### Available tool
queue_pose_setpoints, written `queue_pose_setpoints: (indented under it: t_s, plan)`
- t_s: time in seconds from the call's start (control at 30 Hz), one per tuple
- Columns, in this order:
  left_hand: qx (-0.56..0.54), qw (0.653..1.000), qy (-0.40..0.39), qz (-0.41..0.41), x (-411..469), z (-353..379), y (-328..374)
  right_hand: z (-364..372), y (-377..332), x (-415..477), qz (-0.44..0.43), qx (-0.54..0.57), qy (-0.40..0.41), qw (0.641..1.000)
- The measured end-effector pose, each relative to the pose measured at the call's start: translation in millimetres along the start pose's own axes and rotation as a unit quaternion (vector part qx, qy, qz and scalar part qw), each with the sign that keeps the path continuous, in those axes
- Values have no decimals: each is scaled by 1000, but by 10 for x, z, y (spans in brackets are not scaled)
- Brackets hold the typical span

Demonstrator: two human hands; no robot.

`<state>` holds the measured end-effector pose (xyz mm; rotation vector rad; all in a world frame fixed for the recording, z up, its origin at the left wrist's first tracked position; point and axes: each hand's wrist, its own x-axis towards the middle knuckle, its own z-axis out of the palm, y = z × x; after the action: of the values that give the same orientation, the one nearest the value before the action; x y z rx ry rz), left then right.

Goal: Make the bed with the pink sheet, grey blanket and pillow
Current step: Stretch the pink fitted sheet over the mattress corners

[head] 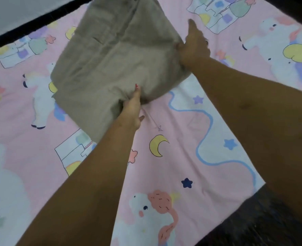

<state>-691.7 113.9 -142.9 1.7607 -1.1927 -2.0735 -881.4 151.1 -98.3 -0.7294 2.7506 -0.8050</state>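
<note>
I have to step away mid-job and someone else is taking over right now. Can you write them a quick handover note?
Left hand: grips the near edge of the grey blanket, which looks folded into a bundle.
Right hand: grips the bundle's right corner, index finger stretched out.
Pink sheet: spread flat over the bed, beneath the bundle.
Pillow: not in view.
Done: the sheet is laid.
Left: unfold and spread the blanket over the sheet, then fetch and place the pillow.

Pink sheet (164, 174) across the bed (31, 23)
</note>
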Motion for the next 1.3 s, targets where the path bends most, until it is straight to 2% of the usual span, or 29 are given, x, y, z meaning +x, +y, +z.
queue_pose_setpoints:
  t_s: [0.07, 0.17, 0.23, 0.33, 0.4, 0.47, 0.6, 0.73, 0.77, 0.8, 0.87, 0.93, 1.0, 1.07, 1.13, 1.23, 1.3]
  plan:
    - [75, 994, 49, 68, -62, 119, -148, 22, 210, -123, 27, -68, -27, 997]
    - [211, 954, 70, 201, -244, 243, -574, 237, 501, -681, -74, -92, -62, 991]
    - [331, 913, 87, 221, -366, 335, -904, 410, 681, -1157, -156, -86, -90, 980]
    - [502, 831, 91, 222, -534, 569, -1331, 492, 1169, -1594, -244, -158, -163, 943]
    - [581, 780, 104, 209, -675, 810, -1573, 340, 1727, -1584, -276, -199, -186, 922]
    - [615, 751, 114, 213, -781, 1127, -1745, 49, 2356, -1346, -279, -238, -182, 912]
    - [620, 741, 98, 238, -891, 1904, -1934, -771, 3257, -633, -177, -295, -126, 931]
    - [624, 732, 63, 267, -957, 2501, -1963, -1432, 3839, -58, 27, -292, -84, 952]
    - [628, 730, 50, 265, -962, 2604, -1955, -1479, 3887, 5, 53, -288, -69, 954]
    - [632, 729, 36, 260, -965, 2702, -1948, -1489, 3863, 18, 48, -282, -54, 957]
    - [637, 720, 34, 274, -947, 2878, -1943, -1336, 3718, -136, -42, -243, -55, 968]
    - [636, 714, 36, 290, -946, 3072, -1936, -1141, 3606, -468, -183, -222, -112, 951]
    - [649, 702, 36, 291, -969, 3229, -1931, -1094, 3664, -702, -241, -234, -126, 934]
    - [652, 696, 31, 299, -994, 3363, -1960, -1244, 3892, -597, -207, -232, -140, 940]
    - [652, 687, 20, 320, -1043, 3445, -1986, -1432, 4189, -398, -155, -231, -119, 953]
    - [663, 674, -2, 324, -1102, 3574, -1994, -1749, 4538, -153, -44, -231, -60, 970]
    - [669, 676, -7, 309, -1126, 3683, -1984, -1885, 4656, -36, 43, -211, -54, 975]
